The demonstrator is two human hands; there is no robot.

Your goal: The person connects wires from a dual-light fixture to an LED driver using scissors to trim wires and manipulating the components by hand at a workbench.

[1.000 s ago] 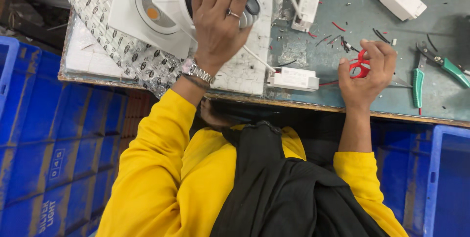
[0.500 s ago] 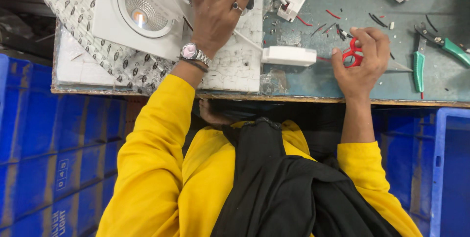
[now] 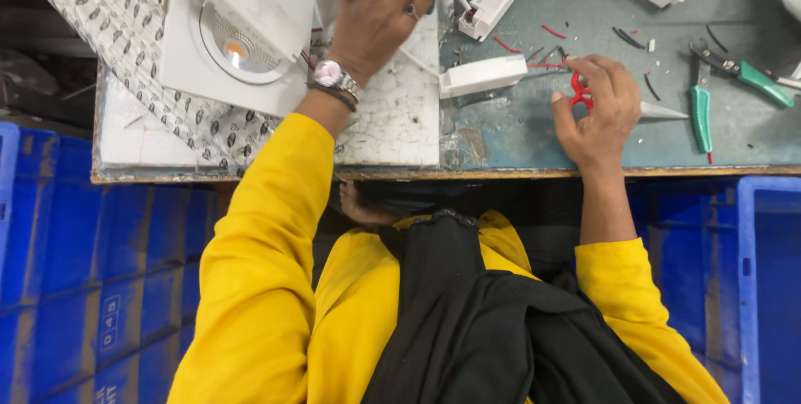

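While the left hand (image 3: 380,16) is spreading open-fingered over a dark part at the desk's (image 3: 534,133) far edge | right hand (image 3: 596,108) is closing on red-handled snips (image 3: 577,91) near the front edge | risk: blades snagging nearby wires (image 3: 534,58)

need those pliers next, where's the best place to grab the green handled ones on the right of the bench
Take the green-handled pliers by the two green grips, not the metal jaws. The handles splay apart, one running right toward the bench edge, the other down toward the near edge, so closing them together from above looks easiest. They lie flat on the grey bench, right of the right hand, which already has red-handled scissors.
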